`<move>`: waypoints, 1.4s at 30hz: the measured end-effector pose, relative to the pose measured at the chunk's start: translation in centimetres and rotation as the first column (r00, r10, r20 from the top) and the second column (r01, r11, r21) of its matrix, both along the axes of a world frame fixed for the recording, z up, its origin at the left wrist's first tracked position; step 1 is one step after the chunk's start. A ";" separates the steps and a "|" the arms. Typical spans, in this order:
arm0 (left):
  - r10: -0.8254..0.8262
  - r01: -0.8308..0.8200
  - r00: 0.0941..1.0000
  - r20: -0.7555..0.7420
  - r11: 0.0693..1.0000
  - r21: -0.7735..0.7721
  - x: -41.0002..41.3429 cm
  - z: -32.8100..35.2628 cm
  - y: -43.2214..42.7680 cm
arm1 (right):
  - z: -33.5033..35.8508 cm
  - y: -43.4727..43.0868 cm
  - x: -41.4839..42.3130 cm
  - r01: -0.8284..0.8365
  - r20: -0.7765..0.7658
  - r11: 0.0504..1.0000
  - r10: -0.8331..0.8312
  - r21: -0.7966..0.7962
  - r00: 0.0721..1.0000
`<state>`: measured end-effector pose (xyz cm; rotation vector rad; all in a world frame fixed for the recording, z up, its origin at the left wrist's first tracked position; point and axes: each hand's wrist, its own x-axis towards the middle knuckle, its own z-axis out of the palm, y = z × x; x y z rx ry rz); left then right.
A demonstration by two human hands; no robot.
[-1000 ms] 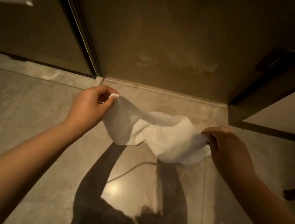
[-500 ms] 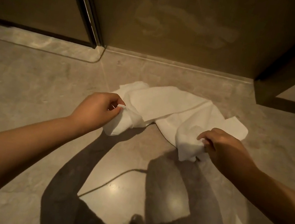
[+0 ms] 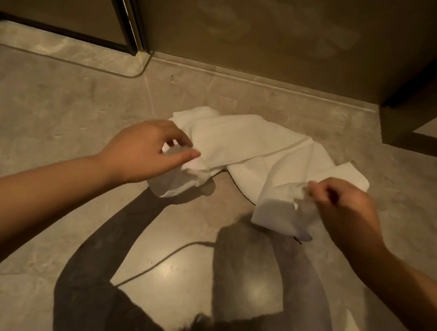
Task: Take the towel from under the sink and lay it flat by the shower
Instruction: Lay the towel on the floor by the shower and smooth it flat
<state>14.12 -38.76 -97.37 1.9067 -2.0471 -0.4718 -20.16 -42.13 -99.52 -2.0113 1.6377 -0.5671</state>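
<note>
A person is crouching over a white towel (image 3: 255, 148) that is lying rumpled on the stone floor (image 3: 32, 111), its long axis running left to right just in front of the glass shower door (image 3: 279, 22) and its raised threshold (image 3: 254, 83). The left hand (image 3: 144, 150) is pinching the near-left corner between thumb and fingers; the right hand (image 3: 346, 207) is gripping the near-right corner, both corners lifted slightly off the floor and folded back toward the body. The bulk of the cloth is lying beyond the hands, each hand about equally near its own end. Nothing is standing in the way; only the person's shadow is falling across the tile, and drawing the corners back looks likely to flatten the folds.
</note>
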 end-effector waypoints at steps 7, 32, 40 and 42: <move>-0.007 0.011 0.995 0.101 0.999 -0.037 -3.2 -1.7 -5.1 | -1.1 -5.7 1.5 0.207 -0.027 0.967 -0.206 0.149 0.978; 0.102 -0.105 0.994 0.026 0.988 0.110 -2.9 -7.9 -6.0 | -5.1 -6.6 3.3 0.243 -0.091 0.932 -0.227 0.270 0.970; 0.156 -0.161 0.986 0.056 0.982 0.100 -4.2 -8.5 -5.5 | -4.8 -5.9 3.9 0.180 -0.035 0.955 -0.177 0.234 0.984; 0.167 -0.172 0.984 0.060 0.981 0.095 -4.5 -8.6 -5.4 | -4.7 -5.7 4.1 0.168 -0.026 0.957 -0.167 0.235 0.986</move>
